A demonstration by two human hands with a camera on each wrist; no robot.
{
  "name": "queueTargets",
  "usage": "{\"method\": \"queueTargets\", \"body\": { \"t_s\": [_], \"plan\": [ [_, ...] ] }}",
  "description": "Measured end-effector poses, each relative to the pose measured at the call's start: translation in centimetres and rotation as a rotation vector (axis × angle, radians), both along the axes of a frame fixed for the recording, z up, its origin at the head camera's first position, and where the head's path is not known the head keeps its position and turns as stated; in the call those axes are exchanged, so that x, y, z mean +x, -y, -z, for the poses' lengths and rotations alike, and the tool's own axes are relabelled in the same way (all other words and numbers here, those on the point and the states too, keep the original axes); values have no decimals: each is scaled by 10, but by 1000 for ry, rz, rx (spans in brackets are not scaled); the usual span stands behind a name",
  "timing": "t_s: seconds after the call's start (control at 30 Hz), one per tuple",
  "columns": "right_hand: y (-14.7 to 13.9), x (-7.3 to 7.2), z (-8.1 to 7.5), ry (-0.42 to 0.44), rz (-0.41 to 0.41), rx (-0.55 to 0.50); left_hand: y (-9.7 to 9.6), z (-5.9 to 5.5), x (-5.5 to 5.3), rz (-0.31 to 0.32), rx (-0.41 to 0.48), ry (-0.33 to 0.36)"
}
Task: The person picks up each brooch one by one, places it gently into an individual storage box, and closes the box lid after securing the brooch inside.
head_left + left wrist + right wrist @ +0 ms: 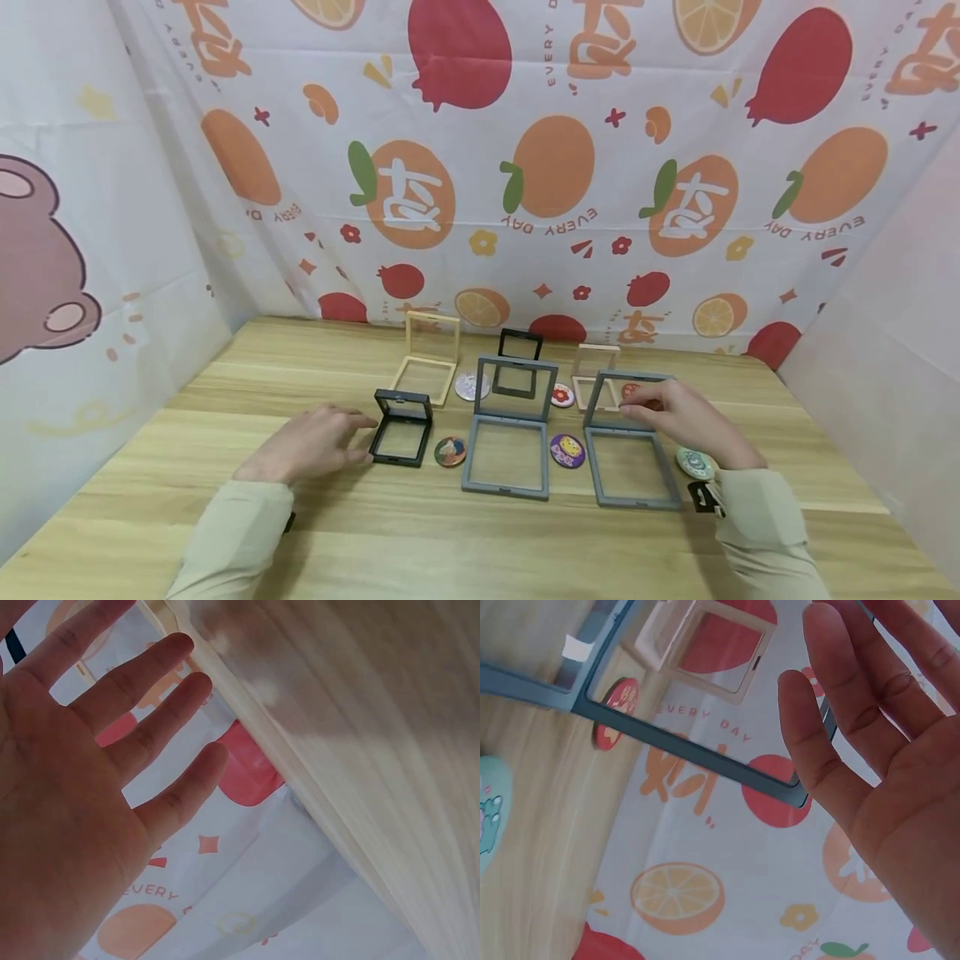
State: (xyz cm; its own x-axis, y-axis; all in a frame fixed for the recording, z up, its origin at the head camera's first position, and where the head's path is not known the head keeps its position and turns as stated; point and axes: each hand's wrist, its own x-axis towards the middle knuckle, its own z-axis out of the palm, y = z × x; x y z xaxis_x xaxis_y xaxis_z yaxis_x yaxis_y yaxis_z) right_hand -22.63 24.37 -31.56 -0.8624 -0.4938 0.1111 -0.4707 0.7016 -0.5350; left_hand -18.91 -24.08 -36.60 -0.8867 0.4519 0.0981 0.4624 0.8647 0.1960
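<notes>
My left hand (pixel 318 442) is beside a small black hinged display frame (pixel 402 461), its fingers loosely extended; in the left wrist view the fingers (pixel 139 686) are spread and hold nothing. My right hand (pixel 693 421) hovers at the raised lid of the right grey display frame (pixel 637 502). In the right wrist view its fingers (pixel 832 660) are relaxed by the lid edge (pixel 682 746); whether they touch it I cannot tell. Another grey frame (pixel 506 492) stands unfolded in the middle, between an orange-green round badge (pixel 450 452) and a purple badge (pixel 567 451).
Behind stand a cream frame (pixel 424 361), a black frame (pixel 516 392) and a beige frame (pixel 597 347), with a silvery badge (pixel 469 387), a flower badge (pixel 562 395) and a red badge (pixel 617 712). A green badge (pixel 696 462) lies near my right wrist. Printed cloth (pixel 465 275) hangs behind the table.
</notes>
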Motion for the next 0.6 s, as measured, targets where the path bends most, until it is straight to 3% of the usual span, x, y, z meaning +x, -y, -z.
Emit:
{"method": "queueTargets", "body": {
  "t_s": [0.2,0.6],
  "plan": [
    [8,-2,1,-48,-61,-6,-2,-1,0,-33,-10,46],
    [35,-7,12,-21,-112,-4,-3,-1,0,-64,-22,72]
  ]
}}
